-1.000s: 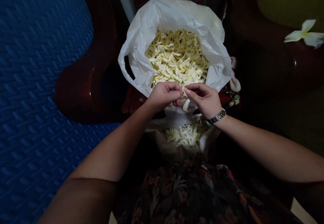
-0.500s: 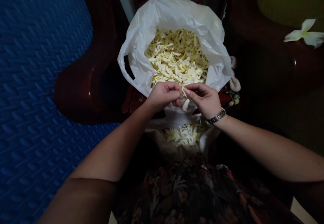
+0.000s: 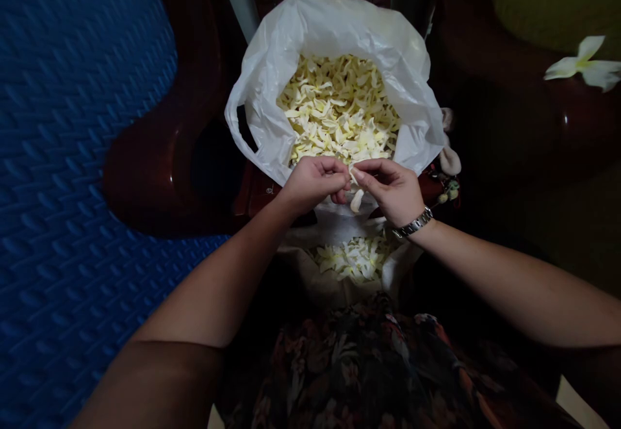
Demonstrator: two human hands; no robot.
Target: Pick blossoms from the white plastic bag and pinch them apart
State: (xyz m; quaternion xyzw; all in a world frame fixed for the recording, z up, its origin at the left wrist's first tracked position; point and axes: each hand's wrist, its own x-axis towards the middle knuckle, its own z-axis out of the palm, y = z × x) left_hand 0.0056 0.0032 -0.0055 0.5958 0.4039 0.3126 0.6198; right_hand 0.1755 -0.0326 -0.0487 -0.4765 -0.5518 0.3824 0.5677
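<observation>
My left hand [image 3: 314, 184] and my right hand [image 3: 391, 189] meet fingertip to fingertip over the near rim of a white plastic bag [image 3: 291, 47]. Between them they pinch a small white flower [image 3: 356, 200], one petal hanging down below the fingers. The bag stands open and is filled with pale yellow-white flower petals [image 3: 339, 109]. Below my hands, on my lap, a second white bag [image 3: 334, 286] holds a smaller heap of the same petals [image 3: 354, 259]. A metal watch [image 3: 414, 223] sits on my right wrist.
A dark red-brown wooden chair [image 3: 160, 157] stands behind the bag, and another dark armrest [image 3: 533, 112] is at the right. A whole white flower [image 3: 585, 63] lies on that armrest. A blue textured mat [image 3: 68, 157] covers the floor at the left. A small keychain trinket [image 3: 449, 157] hangs beside the bag.
</observation>
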